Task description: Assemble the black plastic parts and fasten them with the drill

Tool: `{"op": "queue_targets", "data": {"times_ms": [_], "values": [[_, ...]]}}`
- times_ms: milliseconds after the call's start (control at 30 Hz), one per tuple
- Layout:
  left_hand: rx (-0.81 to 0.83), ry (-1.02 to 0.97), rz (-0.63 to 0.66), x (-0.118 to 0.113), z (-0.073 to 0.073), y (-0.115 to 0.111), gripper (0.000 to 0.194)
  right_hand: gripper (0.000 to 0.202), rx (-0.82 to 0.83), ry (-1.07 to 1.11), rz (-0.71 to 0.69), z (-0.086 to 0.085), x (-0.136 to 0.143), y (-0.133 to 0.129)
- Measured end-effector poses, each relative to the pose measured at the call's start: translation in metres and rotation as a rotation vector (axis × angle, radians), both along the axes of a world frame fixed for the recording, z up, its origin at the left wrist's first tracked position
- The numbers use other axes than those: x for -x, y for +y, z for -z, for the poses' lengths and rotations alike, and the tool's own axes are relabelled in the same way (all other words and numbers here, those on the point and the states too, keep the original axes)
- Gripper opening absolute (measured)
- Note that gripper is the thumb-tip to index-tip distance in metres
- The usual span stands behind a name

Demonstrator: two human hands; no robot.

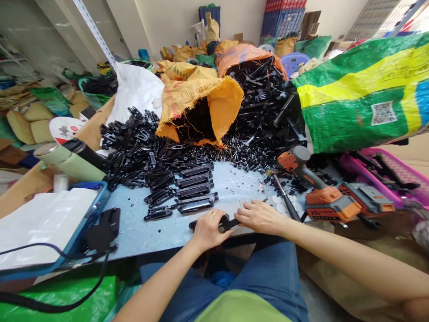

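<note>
Near the front edge of the table, my left hand [208, 229] is closed around a long black plastic part [229, 222], with its left end poking out past my fingers. The fingers of my right hand [259, 217] close on the right end of the same part. Just beyond my left hand, several long black plastic assemblies [196, 191] lie side by side in a stack of rows. To the right of my right hand are a hammer-like tool with a dark handle [288, 201] and some pale round discs [280, 207].
An orange cordless drill [310, 183] and a spare battery [368, 199] sit at the right, before a pink basket [407, 167]. Black parts [134, 152], loose screws [246, 154] and an open yellow sack [194, 96] fill the back. A blue tray [102, 194] holds white paper at the left.
</note>
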State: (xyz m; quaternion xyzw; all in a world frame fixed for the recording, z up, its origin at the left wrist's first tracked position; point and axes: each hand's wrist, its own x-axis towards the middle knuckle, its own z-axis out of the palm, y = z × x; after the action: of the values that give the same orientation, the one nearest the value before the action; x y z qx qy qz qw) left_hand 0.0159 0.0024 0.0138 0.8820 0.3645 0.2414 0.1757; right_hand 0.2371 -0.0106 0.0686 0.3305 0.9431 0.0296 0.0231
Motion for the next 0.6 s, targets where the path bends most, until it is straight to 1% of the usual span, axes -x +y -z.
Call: {"op": "queue_targets", "data": {"times_ms": [133, 200, 267, 300, 333, 400, 433, 500, 533, 600], "values": [[0.011, 0.029, 0.002, 0.003, 0.001, -0.004, 0.039, 0.02, 0.016, 0.026, 0.016, 0.004, -0.001, -0.002], [0.039, 0.08, 0.022, 0.002, -0.004, -0.004, 0.048, 0.022, 0.031, 0.059, 0.039, 0.011, -0.006, -0.001], [0.038, 0.121, 0.045, -0.008, -0.013, 0.005, 0.06, 0.027, 0.046, 0.109, 0.068, 0.021, -0.013, 0.001], [0.022, 0.135, 0.048, -0.016, -0.018, 0.015, 0.063, 0.029, 0.053, 0.136, 0.084, 0.026, -0.016, 0.002], [0.008, 0.154, 0.036, -0.027, -0.023, 0.029, 0.061, 0.03, 0.06, 0.163, 0.102, 0.031, -0.019, 0.002], [0.004, 0.208, -0.023, -0.056, -0.031, 0.066, 0.044, 0.032, 0.078, 0.213, 0.138, 0.041, -0.023, 0.001], [0.056, 0.264, -0.074, -0.071, -0.032, 0.088, 0.036, 0.033, 0.09, 0.237, 0.153, 0.044, -0.024, -0.001], [0.091, 0.285, -0.126, -0.099, -0.031, 0.129, 0.032, 0.033, 0.115, 0.274, 0.178, 0.05, -0.022, -0.008], [0.109, 0.295, -0.14, -0.111, -0.029, 0.146, 0.03, 0.033, 0.127, 0.287, 0.192, 0.051, -0.021, -0.012], [0.129, 0.305, -0.154, -0.13, -0.021, 0.169, 0.026, 0.033, 0.152, 0.308, 0.215, 0.051, -0.019, -0.019]]}}
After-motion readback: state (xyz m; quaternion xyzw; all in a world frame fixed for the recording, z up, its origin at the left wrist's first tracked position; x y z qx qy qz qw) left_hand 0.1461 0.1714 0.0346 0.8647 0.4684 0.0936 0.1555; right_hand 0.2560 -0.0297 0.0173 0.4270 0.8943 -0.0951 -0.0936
